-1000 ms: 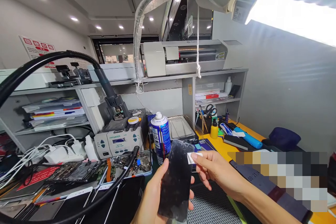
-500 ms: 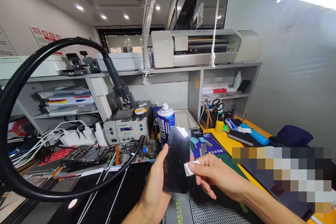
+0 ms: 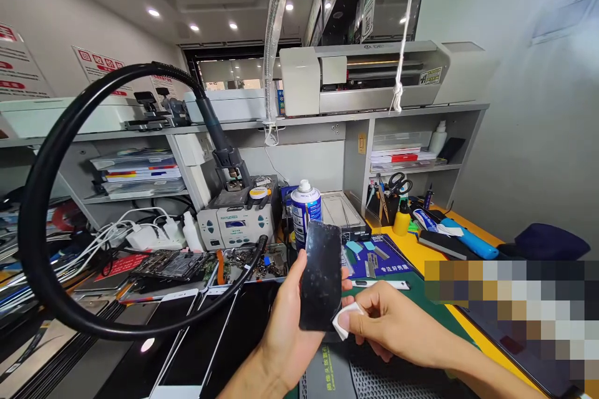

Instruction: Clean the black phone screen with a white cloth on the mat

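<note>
A dark smartphone [image 3: 321, 277] with smudges on its glass stands tilted upright in my left hand [image 3: 287, 318], the thumb along its left edge and fingertips showing past the right edge. My right hand [image 3: 388, 321] pinches a small folded white wipe [image 3: 347, 319]. The wipe lies against the phone's lower right corner. Below the hands is a grey mat [image 3: 337, 371] with printed yellow-green lettering. A blue and white spray can [image 3: 305, 209] stands behind the phone.
A hot air station [image 3: 236, 224] and its looping black hose [image 3: 32, 199] occupy the left. Circuit boards [image 3: 173, 265] and several dark panels lie in front of it. A white-handled knife [image 3: 381, 285] rests on the green mat. Scissors [image 3: 400, 184] stand at the right back.
My right hand has moved the wipe down the phone's right edge to its lower corner. The phone has turned slightly in my left hand. The whole view has shifted a little.
</note>
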Tool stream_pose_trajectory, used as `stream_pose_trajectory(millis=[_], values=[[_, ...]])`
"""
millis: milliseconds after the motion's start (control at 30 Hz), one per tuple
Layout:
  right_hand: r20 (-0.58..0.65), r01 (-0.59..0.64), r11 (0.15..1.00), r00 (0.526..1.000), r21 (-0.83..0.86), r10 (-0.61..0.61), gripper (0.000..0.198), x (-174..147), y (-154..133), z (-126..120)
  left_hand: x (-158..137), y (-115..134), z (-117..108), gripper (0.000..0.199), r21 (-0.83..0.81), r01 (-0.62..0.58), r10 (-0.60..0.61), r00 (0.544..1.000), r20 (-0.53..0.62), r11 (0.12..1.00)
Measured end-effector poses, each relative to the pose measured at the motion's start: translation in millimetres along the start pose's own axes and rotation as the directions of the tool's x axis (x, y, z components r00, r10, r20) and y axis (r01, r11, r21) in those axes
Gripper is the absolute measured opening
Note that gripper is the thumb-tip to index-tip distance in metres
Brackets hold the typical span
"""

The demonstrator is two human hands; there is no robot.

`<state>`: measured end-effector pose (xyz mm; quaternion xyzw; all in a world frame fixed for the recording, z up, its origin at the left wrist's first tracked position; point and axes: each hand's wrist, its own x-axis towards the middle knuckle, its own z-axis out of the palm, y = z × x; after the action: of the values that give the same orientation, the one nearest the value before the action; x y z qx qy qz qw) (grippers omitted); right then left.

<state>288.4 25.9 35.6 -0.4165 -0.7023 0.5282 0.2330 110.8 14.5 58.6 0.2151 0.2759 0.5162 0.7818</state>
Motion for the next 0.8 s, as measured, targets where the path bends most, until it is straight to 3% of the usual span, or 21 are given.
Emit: stream_pose_trajectory(millis=[133, 433, 667, 800], values=[[-0.015, 0.011, 0.999, 1.0, -0.045, -0.011, 0.046, 1.1, 2.6, 2.3, 0.4, -0.5, 0.0, 0.048, -0.04, -0.007, 0.006, 1.0, -0.007, 0.999], [-0.069, -0.054, 0.984, 0.997, -0.172, 0.043, 0.047, -2.2, -4.7, 10.4, -2.4, -4.3, -1.6, 0.045, -0.075, 0.05, -0.042, 0.994, 0.097, 0.996], [-0.074, -0.029, 0.973, 0.997, -0.227, 0.013, 0.047, -2.0, -7.6, 19.4, -3.9, -8.8, 4.0, 0.045, -0.032, 0.086, -0.087, 0.996, -0.032, 0.996], [-0.058, 0.003, 0.974, 0.998, -0.226, -0.017, 0.047, -2.3, -9.3, 24.0, -3.2, -11.2, 4.0, 0.042, -0.03, 0.099, -0.101, 0.994, -0.037, 0.995]])
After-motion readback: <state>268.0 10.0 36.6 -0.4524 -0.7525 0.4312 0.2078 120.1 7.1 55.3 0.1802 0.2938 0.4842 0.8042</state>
